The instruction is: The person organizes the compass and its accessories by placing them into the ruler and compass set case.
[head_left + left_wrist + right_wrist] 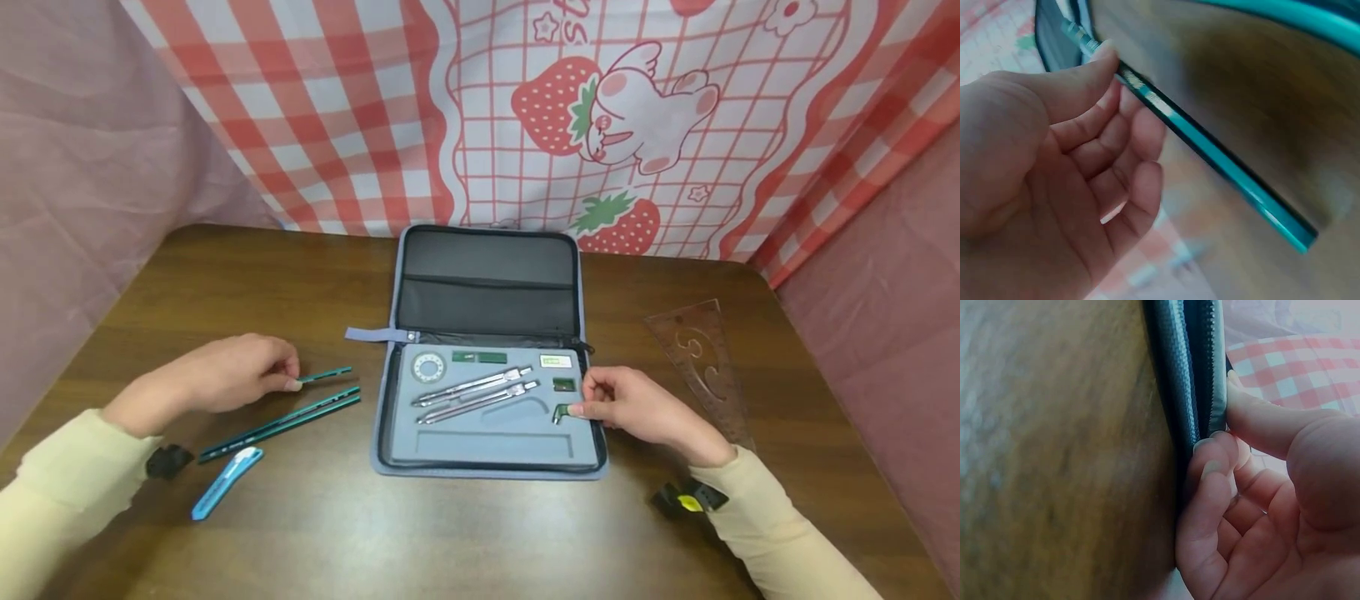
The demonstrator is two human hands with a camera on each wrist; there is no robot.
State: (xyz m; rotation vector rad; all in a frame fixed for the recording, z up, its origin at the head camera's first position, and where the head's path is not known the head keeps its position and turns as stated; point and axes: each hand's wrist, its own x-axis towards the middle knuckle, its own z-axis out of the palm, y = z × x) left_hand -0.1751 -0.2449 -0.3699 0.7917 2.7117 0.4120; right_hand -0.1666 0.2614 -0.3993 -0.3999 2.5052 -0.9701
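Note:
My left hand (236, 372) pinches a dark green pencil (1216, 153) between thumb and fingers, its long end jutting past the fingertips in the left wrist view. More green pencils (285, 423) lie on the table just below that hand. In the middle, a zippered drawing-set case (487, 474) lies unfolded. My right hand (637, 408) grips its right edge, thumb on top and fingertips against the zipper side. Beside the thumb tip is a small green piece with a metal end (559, 412). Two silver compasses (480, 396) rest in the grey tray.
A blue utility knife (227, 483) lies at the front left. A clear triangle ruler (701, 358) is to the right of the case. The tray also holds a round protractor-like disc (428, 367), a green box (480, 357), an eraser (556, 361) and a sharpener (564, 384).

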